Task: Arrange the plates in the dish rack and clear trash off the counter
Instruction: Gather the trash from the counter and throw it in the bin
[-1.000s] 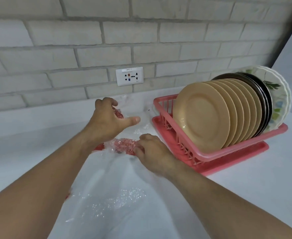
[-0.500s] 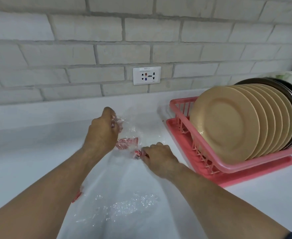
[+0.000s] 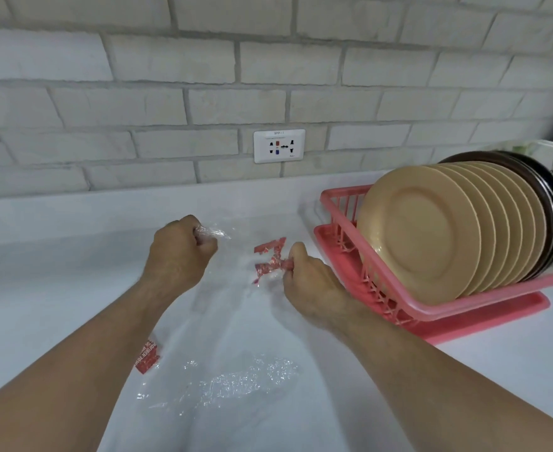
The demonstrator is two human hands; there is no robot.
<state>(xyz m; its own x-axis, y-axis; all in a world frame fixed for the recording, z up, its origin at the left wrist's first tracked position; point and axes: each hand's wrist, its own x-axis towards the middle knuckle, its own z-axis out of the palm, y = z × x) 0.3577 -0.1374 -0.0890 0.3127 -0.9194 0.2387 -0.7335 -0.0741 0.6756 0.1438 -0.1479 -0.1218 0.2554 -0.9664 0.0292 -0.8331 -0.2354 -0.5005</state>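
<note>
Plastic bag (image 3: 236, 353) stretched over the counter (image 3: 40, 288), my left hand (image 3: 178, 252) fisted on one top corner, my right hand (image 3: 304, 278) pinching the other; plates (image 3: 431, 230) fill the rack (image 3: 464, 308), rearmost ones cut off at frame edge.

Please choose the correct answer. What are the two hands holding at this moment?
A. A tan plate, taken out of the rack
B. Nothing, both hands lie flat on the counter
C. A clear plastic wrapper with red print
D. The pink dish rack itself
C: the left hand and the right hand are each closed on a part of the clear plastic wrapper, while the tan plates stand in the pink dish rack untouched.
</note>
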